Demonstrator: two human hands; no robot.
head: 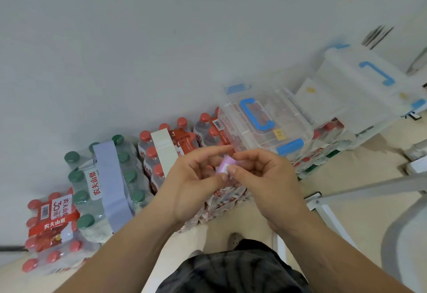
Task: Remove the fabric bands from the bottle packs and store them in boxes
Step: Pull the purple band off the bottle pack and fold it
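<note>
Hands meeting centre frame in the head view: I'm seeing the left hand and right hand both pinching a small rolled lilac band, each grip clenched on it, above the bottle packs. Down on the floor, a green-capped pack is wearing a wide lavender band, and just beside it a red-capped pack is carrying a cream band. Right of them, a clear box with blue handle is sitting lidded on more packs, a larger box lying behind it.
</note>
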